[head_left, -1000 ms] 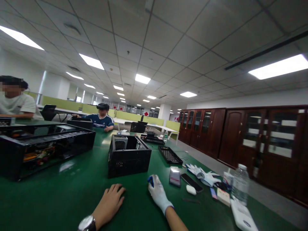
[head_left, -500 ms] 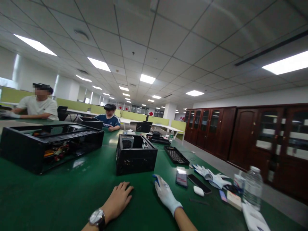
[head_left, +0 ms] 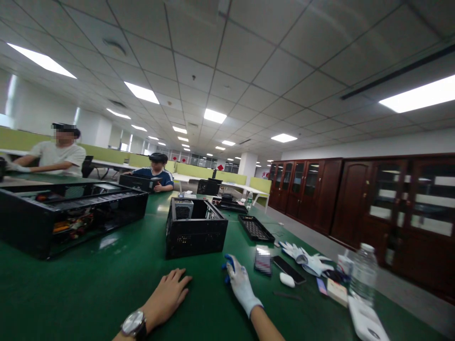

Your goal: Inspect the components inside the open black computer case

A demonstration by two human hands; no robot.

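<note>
- Green table top bears the bare left hand, palm down, fingers loosely spread, with nothing in its grip; it lies much as it did half a second ago.
- White-gloved right hand has changed a little: its blue fingertips now show further apart, half curled, and no object is seen between them.
- Small black case sits on the table just beyond both hands, touching neither; as far as I can judge, the change leaves it untouched.
- Across the table, the co-worker in blue now has another dark case raised higher in front of the body.
- The small case is open on top, a grey metal box inside its far left part.
- Big black case, left, has orange, red and yellow parts inside.
- Black tray, right of the small case: contents too unclear to tell.
</note>
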